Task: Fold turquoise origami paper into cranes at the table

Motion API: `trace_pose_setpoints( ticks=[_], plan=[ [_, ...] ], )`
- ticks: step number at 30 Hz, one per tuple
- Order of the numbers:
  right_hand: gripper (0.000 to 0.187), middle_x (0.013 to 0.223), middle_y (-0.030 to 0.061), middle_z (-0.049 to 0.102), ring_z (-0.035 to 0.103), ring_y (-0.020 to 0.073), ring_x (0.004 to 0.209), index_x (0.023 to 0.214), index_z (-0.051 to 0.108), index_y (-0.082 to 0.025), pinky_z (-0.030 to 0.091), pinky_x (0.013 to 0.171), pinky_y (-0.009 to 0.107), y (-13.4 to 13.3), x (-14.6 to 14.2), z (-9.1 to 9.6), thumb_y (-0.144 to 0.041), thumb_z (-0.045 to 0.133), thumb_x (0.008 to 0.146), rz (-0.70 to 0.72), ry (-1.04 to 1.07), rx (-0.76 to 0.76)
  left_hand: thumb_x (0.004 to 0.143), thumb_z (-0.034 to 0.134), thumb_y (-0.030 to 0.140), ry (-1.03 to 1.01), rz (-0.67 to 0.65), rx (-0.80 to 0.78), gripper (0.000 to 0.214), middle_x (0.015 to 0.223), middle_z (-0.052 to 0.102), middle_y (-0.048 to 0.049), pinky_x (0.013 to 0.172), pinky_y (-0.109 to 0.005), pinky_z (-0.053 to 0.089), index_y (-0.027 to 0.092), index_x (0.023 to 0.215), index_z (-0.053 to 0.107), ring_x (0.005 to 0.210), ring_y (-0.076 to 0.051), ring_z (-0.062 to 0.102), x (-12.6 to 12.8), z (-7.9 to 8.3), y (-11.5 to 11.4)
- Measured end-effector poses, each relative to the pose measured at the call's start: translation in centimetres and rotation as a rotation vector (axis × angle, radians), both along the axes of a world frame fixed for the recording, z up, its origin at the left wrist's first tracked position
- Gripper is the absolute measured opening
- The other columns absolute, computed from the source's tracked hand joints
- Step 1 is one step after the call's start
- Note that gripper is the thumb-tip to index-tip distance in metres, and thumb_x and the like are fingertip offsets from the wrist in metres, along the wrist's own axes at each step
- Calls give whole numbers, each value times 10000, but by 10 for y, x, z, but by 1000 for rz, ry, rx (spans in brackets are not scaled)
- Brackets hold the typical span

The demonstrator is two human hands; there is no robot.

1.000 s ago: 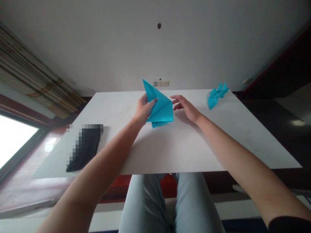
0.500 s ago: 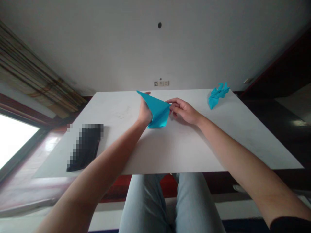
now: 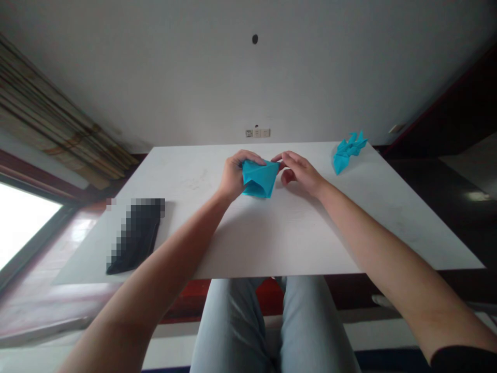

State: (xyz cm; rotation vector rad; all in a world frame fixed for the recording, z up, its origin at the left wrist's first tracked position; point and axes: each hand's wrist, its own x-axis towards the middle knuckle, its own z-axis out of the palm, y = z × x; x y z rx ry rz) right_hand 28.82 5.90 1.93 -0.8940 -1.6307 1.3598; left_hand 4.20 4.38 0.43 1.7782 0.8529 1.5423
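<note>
A blue sheet of folding paper [image 3: 266, 178], partly folded with a gap between its layers at the lower left, is held up over the middle of the table. My left hand [image 3: 235, 173] grips its left side, fingers along the top edge. At the upper right corner, the fingertips of my right hand [image 3: 297, 171] pinch the paper. The other fingers of that hand are curled. Far right on the table lie several folded blue paper shapes [image 3: 347, 153] in a cluster.
The white table [image 3: 295, 243] stretches between my lap and the wall. A dark, pixelated object [image 3: 135, 235] lies at the left. Wall sockets [image 3: 257, 133] sit just beyond the far edge. A curtain [image 3: 58, 114] hangs on the left.
The large triangular flap that pointed up and left is now folded down, so the paper looks smaller. My left hand has moved from beneath the paper to grip its left and top edges.
</note>
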Motion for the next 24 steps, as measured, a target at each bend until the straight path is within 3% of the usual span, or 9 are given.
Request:
trace_pose_setpoints(
  ticks=[3, 7, 9, 11, 14, 16, 18, 22, 24],
  plan=[
    [801, 903, 13, 737, 700, 151, 659, 1112, 734, -252, 596, 574, 273, 0, 0, -1, -1001, 798, 837, -32, -27, -45, 790, 972, 397, -13, -19, -39, 216, 1214, 839, -100, 1085, -404, 616, 223, 862, 869, 1181, -266, 792, 1, 1, -4],
    [774, 865, 27, 755, 714, 178, 739, 995, 743, -235, 616, 654, 297, 1, -2, -6, -954, 909, 760, 9, -69, -53, 831, 943, 384, 33, -12, -53, 180, 1252, 847, -106, 1135, -440, 608, 226, 887, 877, 1236, -291, 788, 2, -1, -5],
    [759, 835, 25, 759, 701, 176, 737, 962, 754, -230, 612, 687, 308, 3, -2, -8, -922, 957, 727, 14, -80, -33, 827, 952, 388, 13, -5, -73, 231, 1232, 854, -93, 1099, -427, 626, 226, 974, 875, 1206, -286, 796, 3, -2, -4],
    [753, 803, 21, 752, 685, 171, 718, 939, 755, -228, 595, 689, 309, 6, -1, -10, -910, 975, 711, -1, -81, -3, 810, 985, 412, -45, 11, -132, 415, 1212, 858, -80, 997, -390, 653, 242, 1165, 853, 1122, -269, 809, 4, -3, -2],
    [746, 772, 11, 731, 653, 164, 686, 932, 744, -234, 557, 650, 304, 12, 4, -10, -912, 970, 718, -38, -54, 60, 909, 942, 586, -139, 70, -261, 578, 1201, 860, -97, 875, -345, 657, 257, 1354, 776, 1054, -259, 816, 3, -3, 2],
    [738, 751, -2, 711, 622, 158, 662, 938, 741, -243, 532, 623, 301, 15, 7, -9, -914, 963, 726, -71, -25, 102, 1012, 775, 779, -159, 76, -361, 623, 1191, 860, -125, 860, -350, 663, 237, 1319, 783, 1102, -288, 827, 3, -1, 3],
    [731, 740, -13, 696, 599, 153, 651, 944, 742, -250, 512, 607, 298, 17, 9, -9, -906, 973, 720, -109, -13, 132, 1011, 690, 896, -122, 25, -451, 743, 1178, 861, -150, 862, -370, 672, 205, 1259, 804, 1136, -325, 836, 2, 3, 1],
    [759, 737, -17, 673, 576, 154, 650, 951, 746, -251, 484, 584, 300, 19, 10, -11, -930, 966, 694, -187, -25, 174, 798, 985, 803, -54, -82, -515, 805, 1199, 875, -172, 906, -390, 689, 159, 1244, 803, 1117, -333, 844, 5, 5, -5],
    [762, 736, -21, 665, 568, 151, 660, 953, 745, -252, 476, 582, 296, 20, 10, -12, -929, 971, 684, -224, -24, 207, 782, 1025, 733, -68, -121, -507, 777, 1244, 879, -175, 947, -404, 697, 157, 1252, 797, 1139, -327, 842, 6, 3, -5]
  ],
)
